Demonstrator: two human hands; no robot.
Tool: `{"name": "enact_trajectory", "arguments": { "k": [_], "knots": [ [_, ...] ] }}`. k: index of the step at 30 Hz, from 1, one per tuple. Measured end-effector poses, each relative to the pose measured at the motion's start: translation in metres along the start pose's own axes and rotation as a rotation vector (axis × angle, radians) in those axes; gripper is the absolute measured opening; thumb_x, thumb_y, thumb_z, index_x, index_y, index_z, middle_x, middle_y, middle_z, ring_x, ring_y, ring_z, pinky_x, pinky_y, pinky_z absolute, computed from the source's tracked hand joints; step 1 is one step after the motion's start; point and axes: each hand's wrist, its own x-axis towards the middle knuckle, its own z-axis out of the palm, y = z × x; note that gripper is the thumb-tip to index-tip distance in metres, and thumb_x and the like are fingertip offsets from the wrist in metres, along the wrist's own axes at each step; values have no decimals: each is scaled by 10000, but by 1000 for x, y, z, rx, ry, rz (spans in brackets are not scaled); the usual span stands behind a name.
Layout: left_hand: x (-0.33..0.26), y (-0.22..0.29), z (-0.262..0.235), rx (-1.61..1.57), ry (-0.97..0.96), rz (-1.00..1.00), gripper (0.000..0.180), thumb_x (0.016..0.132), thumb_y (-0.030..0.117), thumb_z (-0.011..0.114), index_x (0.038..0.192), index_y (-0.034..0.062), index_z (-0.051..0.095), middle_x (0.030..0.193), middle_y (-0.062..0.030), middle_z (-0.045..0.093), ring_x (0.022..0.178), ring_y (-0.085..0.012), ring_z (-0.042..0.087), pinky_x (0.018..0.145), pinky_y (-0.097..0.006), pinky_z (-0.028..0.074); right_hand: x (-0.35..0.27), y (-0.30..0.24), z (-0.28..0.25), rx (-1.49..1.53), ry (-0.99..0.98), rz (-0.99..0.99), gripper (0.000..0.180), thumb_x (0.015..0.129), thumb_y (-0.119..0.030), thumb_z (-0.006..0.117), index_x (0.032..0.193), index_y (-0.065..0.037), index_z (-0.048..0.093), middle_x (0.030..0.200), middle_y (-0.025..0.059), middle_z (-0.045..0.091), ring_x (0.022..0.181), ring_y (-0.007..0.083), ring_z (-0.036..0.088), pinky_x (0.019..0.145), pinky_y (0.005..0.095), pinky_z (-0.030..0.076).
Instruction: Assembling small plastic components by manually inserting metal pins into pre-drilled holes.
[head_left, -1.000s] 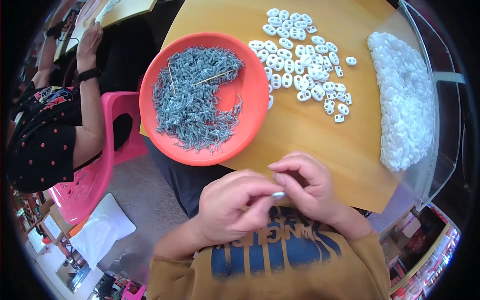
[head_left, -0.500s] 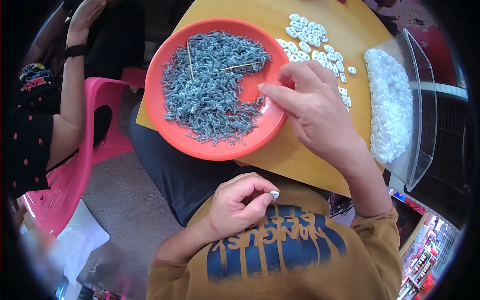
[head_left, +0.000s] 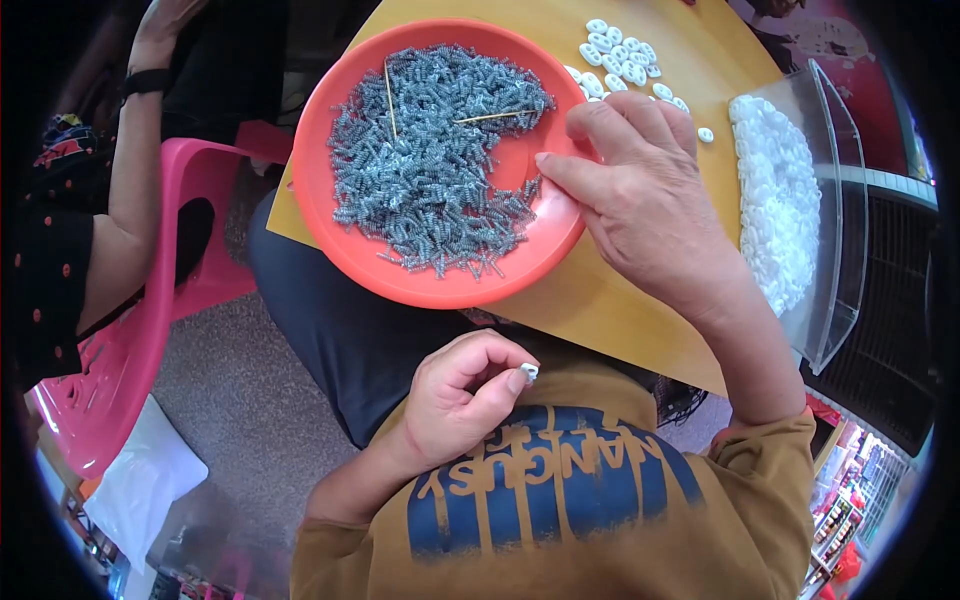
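My left hand (head_left: 465, 395) is held low in front of my shirt, its thumb and forefinger pinching a small white plastic piece (head_left: 529, 372) with holes in it. At the right rim of a round red basin (head_left: 437, 289), my right hand (head_left: 645, 190) has thumb and forefinger apart, with nothing visible between them. The thumb tip reaches inside the rim. Small grey metal coil springs (head_left: 430, 160) are heaped in the basin, and a bare red patch shows beside the thumb. Two thin wooden sticks (head_left: 391, 100) lie on the springs.
White oval two-holed pieces (head_left: 615, 55) are scattered on the yellow table (head_left: 700, 40) beyond my right hand. More white pieces (head_left: 775, 200) fill a clear plastic tray (head_left: 838, 300) at the right. Another person's arm (head_left: 145, 170) and a pink chair (head_left: 165, 290) are at left.
My right hand has shifted slightly right, from over the basin's bare patch toward its rim. The left hand still pinches the white piece. The whole view has shifted a little.
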Motion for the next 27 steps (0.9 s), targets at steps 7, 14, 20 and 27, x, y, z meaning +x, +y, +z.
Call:
{"name": "enact_trajectory", "arguments": {
  "k": [7,14,20,27],
  "knots": [
    [0,-5,4,-44,-2,-20,71,806,47,552,852,-5,563,765,-1,501,644,-36,448,573,-183,379,-2,4,-2,-21,30,-66,108,651,-151,612,745,-100,606,982,51,519,1012,221,441,860,360,310],
    [1,-5,5,-152,-28,-39,82,837,37,513,905,-2,536,768,30,505,649,-20,433,568,-165,362,-2,-1,-6,-119,-44,-106,126,608,-137,587,721,-80,591,1029,56,510,1059,213,422,904,361,292],
    [2,-7,2,-196,-16,-48,88,851,56,504,915,3,532,761,28,515,593,-7,419,517,-148,353,-1,-6,-16,-105,-108,-123,112,601,-125,586,698,-70,574,1024,65,505,1079,211,416,932,370,279],
    [4,-9,-1,-204,31,-88,99,847,77,517,910,6,545,759,12,540,570,-7,433,501,-146,362,-6,-12,-27,-149,-132,-78,123,616,-128,564,716,-59,581,1014,65,507,1085,209,419,948,373,286]
  ]
}}
